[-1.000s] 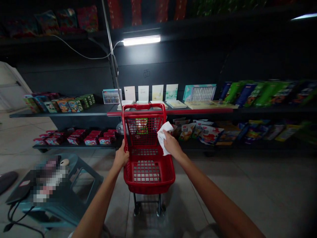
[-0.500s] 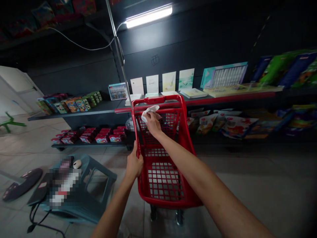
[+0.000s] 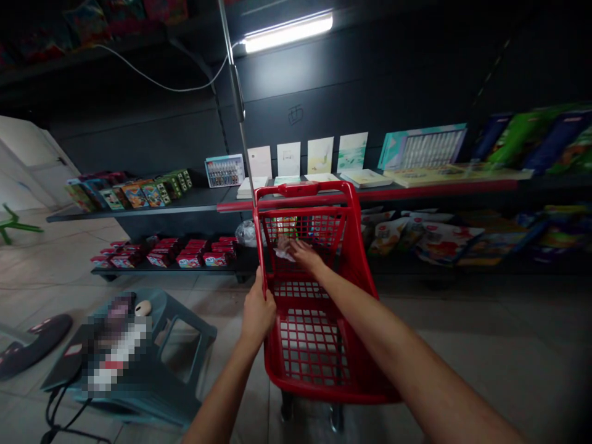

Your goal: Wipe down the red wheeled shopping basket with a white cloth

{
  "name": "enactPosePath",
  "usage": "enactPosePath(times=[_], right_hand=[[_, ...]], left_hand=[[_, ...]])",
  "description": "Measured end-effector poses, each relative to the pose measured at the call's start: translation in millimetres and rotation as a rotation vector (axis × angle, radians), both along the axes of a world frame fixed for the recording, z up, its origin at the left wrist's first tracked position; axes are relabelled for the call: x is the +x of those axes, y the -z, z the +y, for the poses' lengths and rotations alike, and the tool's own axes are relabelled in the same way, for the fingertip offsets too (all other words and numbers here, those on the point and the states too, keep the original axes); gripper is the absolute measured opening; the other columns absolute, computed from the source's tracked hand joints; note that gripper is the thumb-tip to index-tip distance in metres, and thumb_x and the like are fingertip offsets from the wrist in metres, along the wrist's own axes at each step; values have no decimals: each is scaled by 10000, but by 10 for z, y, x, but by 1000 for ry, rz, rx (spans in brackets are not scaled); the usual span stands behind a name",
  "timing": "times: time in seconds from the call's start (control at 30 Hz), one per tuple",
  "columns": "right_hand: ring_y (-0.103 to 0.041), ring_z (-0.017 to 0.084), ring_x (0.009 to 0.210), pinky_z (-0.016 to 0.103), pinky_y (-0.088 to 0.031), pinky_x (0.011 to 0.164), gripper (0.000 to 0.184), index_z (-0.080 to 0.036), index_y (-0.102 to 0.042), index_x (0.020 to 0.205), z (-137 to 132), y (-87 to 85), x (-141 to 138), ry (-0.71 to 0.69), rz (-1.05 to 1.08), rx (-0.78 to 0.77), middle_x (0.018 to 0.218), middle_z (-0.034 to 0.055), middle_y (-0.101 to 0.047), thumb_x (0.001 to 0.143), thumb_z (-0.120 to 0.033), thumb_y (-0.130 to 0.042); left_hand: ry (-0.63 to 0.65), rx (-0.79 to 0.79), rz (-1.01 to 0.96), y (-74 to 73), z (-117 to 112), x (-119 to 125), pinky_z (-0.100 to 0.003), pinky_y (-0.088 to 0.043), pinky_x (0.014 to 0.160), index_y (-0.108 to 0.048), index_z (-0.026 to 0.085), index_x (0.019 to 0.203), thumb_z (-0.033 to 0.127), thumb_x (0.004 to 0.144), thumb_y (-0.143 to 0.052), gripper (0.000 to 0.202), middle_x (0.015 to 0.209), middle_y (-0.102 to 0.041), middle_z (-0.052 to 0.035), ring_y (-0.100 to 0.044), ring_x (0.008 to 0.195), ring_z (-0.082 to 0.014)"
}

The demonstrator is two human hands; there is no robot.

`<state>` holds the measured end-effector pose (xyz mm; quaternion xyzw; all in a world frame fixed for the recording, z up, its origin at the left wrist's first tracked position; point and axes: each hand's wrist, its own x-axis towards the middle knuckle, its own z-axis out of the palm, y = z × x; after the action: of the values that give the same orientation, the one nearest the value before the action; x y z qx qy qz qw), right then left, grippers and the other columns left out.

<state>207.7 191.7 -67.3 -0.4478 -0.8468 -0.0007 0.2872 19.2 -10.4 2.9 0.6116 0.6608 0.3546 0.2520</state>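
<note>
Clasping red plastic mesh cart point(image 3: 333, 392), left edge: left hand point(image 3: 259, 309). Right hand point(image 3: 303, 253) pinches white cloth point(image 3: 285, 254) at cart's upper mesh.

It's dim in here, with a white tube point(image 3: 289, 32) glaring overhead, spreading a pale glow on the dark wall point(image 3: 277, 86) and leaving the upper shelf point(image 3: 55, 65) in gloom. The right hand point(image 3: 306, 254) and cloth point(image 3: 284, 254) are blurred, and the bags point(image 3: 522, 132) far right look soft and stretched. Blocky pixels mask part of the stool point(image 3: 152, 373), while the right edge sinks into black
</note>
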Motion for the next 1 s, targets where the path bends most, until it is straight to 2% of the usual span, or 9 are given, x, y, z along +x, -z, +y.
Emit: enactPosePath(times=[0.1,0.2,0.33,0.43,0.57,0.63,0.73,0.9,1.0], right_hand=[[-521,261,1257,404,-484,1065,382,-242,-657,1291,309,-427,178,114,30,91,1390,97,-597,999,-103,-455],[-523,275,1222,389,-503,994,430,-234,-583,1403,418,-538,304,278,35,114,1345,122,-587,1021,-124,-419],[-494,293,1264,359,-523,938,445,-215,-562,1431,140,-73,310,493,-50,37,1391,143,-567,989,-181,-526],[-395,308,1423,363,-491,1033,441,-189,-595,1413,-153,363,191,452,-201,-147,1509,166,-514,974,-175,-559],[-425,325,1465,344,-508,985,453,-177,-663,1338,-321,569,55,431,-279,-458,1447,191,-580,888,-122,-657],[-552,303,1345,327,-520,944,480,-192,-661,1340,-297,485,40,462,-265,-476,1367,180,-626,866,-115,-670],[-586,255,1268,307,-507,969,501,-218,-577,1434,-166,160,58,539,-182,-402,1421,163,-565,938,-148,-569],[-533,272,1238,346,-502,944,526,-202,-496,1482,96,-562,172,754,296,16,1428,175,-494,963,-122,-461],[-492,287,1313,368,-505,935,492,-191,-518,1457,63,-666,299,777,304,37,1438,186,-504,989,-97,-398]], left_hand=[[4,0,2,-18,-10,23,-392,-409,1226,-282,208,1671,141,938,-405,746,1623,-496,-56,-547,1443,-254],[-6,-26,14,-42,-31,42,-384,-404,1227,-275,193,1671,154,950,-400,733,1614,-510,-67,-555,1435,-248],[3,-13,30,-78,-59,58,-360,-382,1234,-278,167,1666,156,958,-387,716,1616,-507,-90,-545,1443,-233],[0,-17,20,-100,-70,72,-365,-387,1228,-267,157,1667,158,957,-388,721,1608,-515,-109,-547,1441,-239],[-2,-24,15,-115,-80,90,-397,-403,1214,-262,173,1668,169,967,-390,712,1612,-507,-121,-550,1437,-264],[-4,-26,15,-112,-86,91,-413,-416,1202,-256,173,1669,167,972,-385,710,1605,-514,-133,-560,1426,-277],[-16,-27,26,-94,-94,79,-419,-420,1199,-252,161,1670,158,970,-390,713,1592,-525,-150,-564,1421,-283],[-6,10,33,-66,-116,42,-412,-413,1207,-250,157,1672,145,963,-401,725,1592,-525,-152,-555,1432,-277],[12,25,16,-57,-136,24,-420,-446,1177,-225,173,1681,167,967,-422,740,1552,-570,-149,-605,1377,-283]])
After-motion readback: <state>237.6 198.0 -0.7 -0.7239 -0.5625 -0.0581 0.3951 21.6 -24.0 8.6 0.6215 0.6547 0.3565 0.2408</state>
